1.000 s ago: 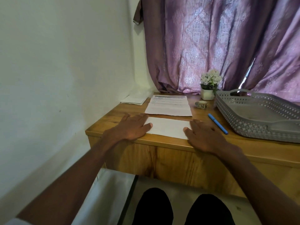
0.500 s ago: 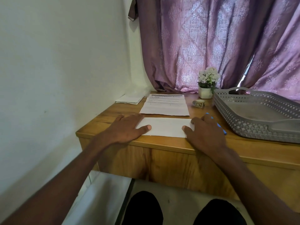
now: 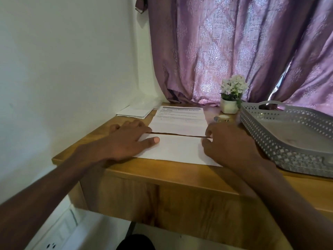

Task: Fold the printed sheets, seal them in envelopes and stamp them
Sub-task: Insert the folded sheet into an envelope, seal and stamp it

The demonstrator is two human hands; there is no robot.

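A folded white sheet (image 3: pixel 177 150) lies blank side up near the front edge of the wooden desk (image 3: pixel 180 175). My left hand (image 3: pixel 126 139) presses flat on its left end, thumb stretched onto the paper. My right hand (image 3: pixel 228 143) rests on its right end, fingertips curled at the far right corner. Just behind it lies a printed sheet (image 3: pixel 179 118) with a dark heading. A small stack of white envelopes (image 3: pixel 134 112) sits at the back left by the wall. A small roll of stamps or stickers (image 3: pixel 222 119) stands behind my right hand.
A grey perforated plastic tray (image 3: pixel 288 139) fills the right side of the desk. A small white pot of white flowers (image 3: pixel 231 98) stands at the back before a purple curtain (image 3: pixel 234 47). A white wall (image 3: pixel 63 78) borders the desk on the left.
The view has moved closer to the desk. My right hand has shifted up to the sheet's far right corner and now hides the blue pen. My left hand stays pressed on the left end.
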